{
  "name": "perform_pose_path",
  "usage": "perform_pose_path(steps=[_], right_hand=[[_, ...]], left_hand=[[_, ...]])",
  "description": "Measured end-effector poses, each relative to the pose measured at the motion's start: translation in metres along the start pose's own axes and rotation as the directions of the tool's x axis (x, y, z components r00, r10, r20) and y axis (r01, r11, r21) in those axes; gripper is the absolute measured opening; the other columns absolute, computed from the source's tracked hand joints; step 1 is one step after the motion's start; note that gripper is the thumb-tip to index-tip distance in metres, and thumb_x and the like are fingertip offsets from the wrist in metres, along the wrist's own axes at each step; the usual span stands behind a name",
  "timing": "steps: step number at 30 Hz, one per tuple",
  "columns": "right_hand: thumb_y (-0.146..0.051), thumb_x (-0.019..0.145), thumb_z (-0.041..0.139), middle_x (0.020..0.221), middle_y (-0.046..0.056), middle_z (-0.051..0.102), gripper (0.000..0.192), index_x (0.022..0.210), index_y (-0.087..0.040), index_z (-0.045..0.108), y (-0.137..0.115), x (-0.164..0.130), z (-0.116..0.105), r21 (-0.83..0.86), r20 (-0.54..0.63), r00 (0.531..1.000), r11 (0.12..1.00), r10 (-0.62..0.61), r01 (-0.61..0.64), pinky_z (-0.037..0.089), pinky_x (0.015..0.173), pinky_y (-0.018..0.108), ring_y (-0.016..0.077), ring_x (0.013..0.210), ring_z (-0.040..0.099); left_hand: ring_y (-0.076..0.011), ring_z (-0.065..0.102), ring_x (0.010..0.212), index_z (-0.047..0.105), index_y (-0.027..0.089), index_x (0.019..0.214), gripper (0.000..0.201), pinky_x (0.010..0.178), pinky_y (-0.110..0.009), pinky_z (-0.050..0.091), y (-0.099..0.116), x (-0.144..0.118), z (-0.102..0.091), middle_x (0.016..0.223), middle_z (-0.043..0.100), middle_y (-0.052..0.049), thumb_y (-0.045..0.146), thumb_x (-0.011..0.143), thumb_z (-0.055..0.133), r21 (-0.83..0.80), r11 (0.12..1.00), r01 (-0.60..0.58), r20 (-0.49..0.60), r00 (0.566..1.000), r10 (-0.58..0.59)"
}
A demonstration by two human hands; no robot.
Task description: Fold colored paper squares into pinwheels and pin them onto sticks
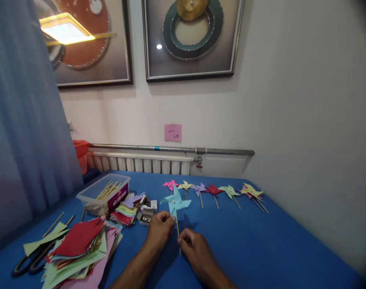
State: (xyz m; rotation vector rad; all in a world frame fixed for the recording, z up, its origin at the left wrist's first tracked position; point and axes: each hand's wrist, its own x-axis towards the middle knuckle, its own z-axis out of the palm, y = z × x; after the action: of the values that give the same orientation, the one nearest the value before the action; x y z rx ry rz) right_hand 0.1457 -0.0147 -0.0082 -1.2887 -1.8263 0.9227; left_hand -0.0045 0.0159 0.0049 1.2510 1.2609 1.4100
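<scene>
Light-blue paper pinwheel on a thin wooden stick stands upright near the middle of the blue table. Far left lie black scissors under a pile of coloured paper squares. The left hand pinches the stick just below the wheel; the right hand pinches it lower. Far right, a row of finished paper pinwheels.

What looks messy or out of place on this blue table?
Mostly the loose heap of coloured paper squares at the left: sheets splay at all angles, half burying black-handled scissors. The finished paper pinwheels lie in a neat row. Both hands hold a light-blue pinwheel by its stick.
</scene>
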Motion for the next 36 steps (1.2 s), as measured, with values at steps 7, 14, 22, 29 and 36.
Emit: perform_pose_path(steps=[7,14,22,29,36], right_hand=[[-0.026,0.088,0.052,0.063,-0.002,0.062,0.016,0.074,-0.021,0.058,0.001,-0.001,0.001,0.017,-0.025,1.000,1.000,0.009,-0.008,0.036,0.060,0.024,0.0140,0.061,0.056],[-0.023,0.085,0.053,0.063,-0.002,0.059,0.016,0.070,-0.021,0.055,0.001,0.001,0.000,-0.019,-0.038,0.999,1.000,0.015,-0.016,0.033,0.060,0.025,0.0139,0.062,0.054],[-0.025,0.084,0.056,0.062,-0.004,0.057,0.012,0.074,-0.020,0.060,0.004,0.001,0.004,0.013,-0.059,0.998,1.000,0.025,-0.024,0.032,0.059,0.025,0.0134,0.060,0.050],[-0.023,0.084,0.057,0.064,-0.004,0.058,0.010,0.075,-0.020,0.061,0.004,0.001,0.004,-0.001,-0.066,0.997,0.999,0.033,-0.033,0.034,0.060,0.024,0.0134,0.062,0.051],[-0.021,0.085,0.055,0.063,-0.003,0.059,0.013,0.073,-0.020,0.059,0.001,0.002,0.004,-0.047,-0.071,0.996,0.997,0.053,-0.057,0.033,0.060,0.024,0.0134,0.062,0.053]], left_hand=[[-0.0094,0.043,0.042,0.053,0.020,0.055,0.034,0.048,-0.024,0.030,0.003,0.001,-0.003,0.046,0.049,0.003,0.049,0.063,0.070,0.024,1.000,0.012,0.028,1.000,-0.013],[-0.0083,0.039,0.040,0.054,0.019,0.055,0.037,0.045,-0.024,0.026,-0.008,-0.002,0.004,0.042,0.048,0.005,0.049,0.060,0.076,0.052,0.994,0.100,0.175,0.979,-0.108],[-0.0080,0.038,0.038,0.051,0.020,0.053,0.040,0.044,-0.023,0.025,-0.001,0.001,-0.003,0.040,0.045,0.005,0.053,0.058,0.074,-0.040,0.993,0.114,0.074,0.991,-0.111],[-0.0082,0.038,0.037,0.052,0.020,0.052,0.042,0.043,-0.023,0.025,-0.002,0.001,-0.001,0.041,0.045,0.005,0.056,0.057,0.074,-0.057,0.993,0.104,0.022,0.994,-0.103],[-0.0080,0.038,0.036,0.053,0.020,0.055,0.043,0.042,-0.023,0.026,-0.003,-0.001,0.002,0.040,0.046,0.005,0.057,0.056,0.075,-0.070,0.989,0.133,0.060,0.990,-0.129]])
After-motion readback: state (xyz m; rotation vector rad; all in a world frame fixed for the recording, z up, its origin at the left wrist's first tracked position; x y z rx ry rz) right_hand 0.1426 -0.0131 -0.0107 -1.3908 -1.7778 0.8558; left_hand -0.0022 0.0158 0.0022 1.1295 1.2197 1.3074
